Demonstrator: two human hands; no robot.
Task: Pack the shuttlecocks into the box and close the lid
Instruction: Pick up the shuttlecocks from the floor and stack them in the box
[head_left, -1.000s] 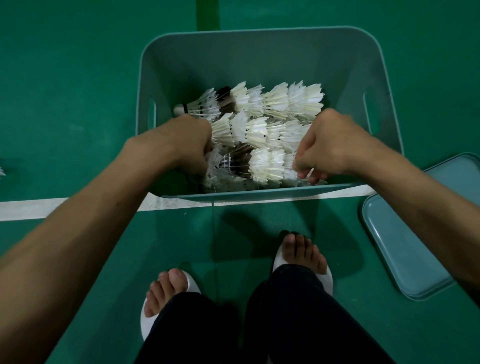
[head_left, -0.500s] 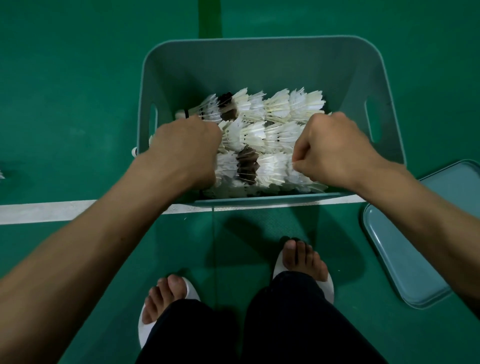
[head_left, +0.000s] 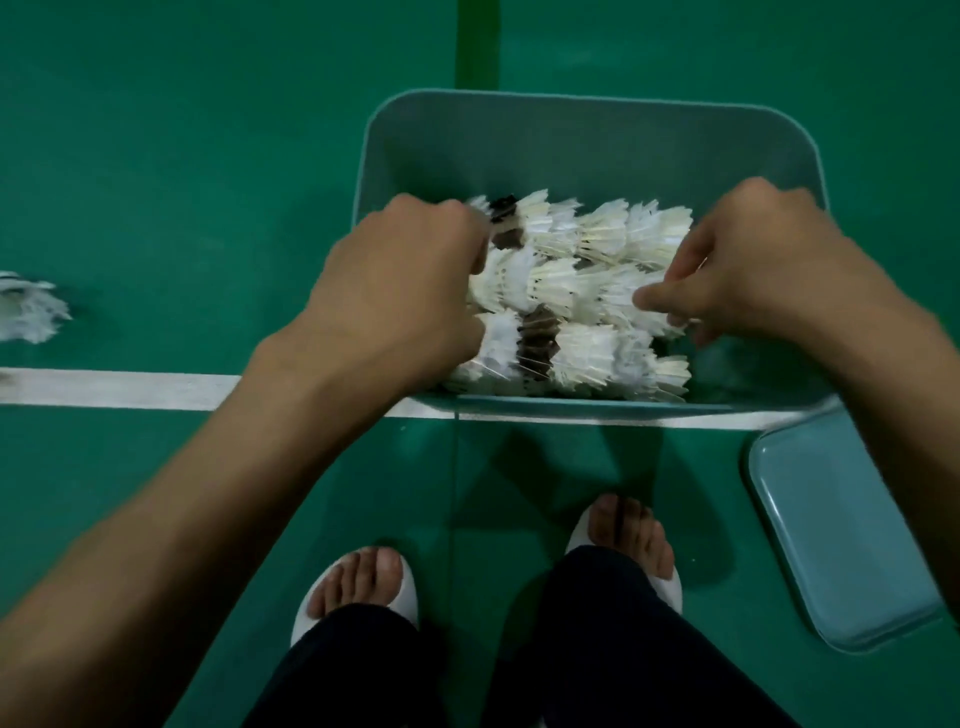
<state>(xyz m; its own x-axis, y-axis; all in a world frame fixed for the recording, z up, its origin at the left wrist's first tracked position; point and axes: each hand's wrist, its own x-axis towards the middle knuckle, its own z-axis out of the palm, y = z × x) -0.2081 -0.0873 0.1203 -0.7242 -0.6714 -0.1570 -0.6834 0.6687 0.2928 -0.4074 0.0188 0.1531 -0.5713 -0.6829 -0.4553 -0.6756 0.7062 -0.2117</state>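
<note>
your left hand (head_left: 400, 291) and right hand (head_left: 748, 265) are both down inside the open grey-blue plastic box (head_left: 587, 135), fingers curled onto the ends of the stacked rows of white feather shuttlecocks (head_left: 582, 291) lying lengthwise in it, left hand at 9 o'clock of the pile, right at 3. the matching grey-blue lid (head_left: 841, 535) lies flat on the green court floor (head_left: 182, 156) at 4 o'clock of the box. one stray white shuttlecock (head_left: 28, 306) sits well apart at 9 o'clock, above the white line (head_left: 119, 388).
</note>
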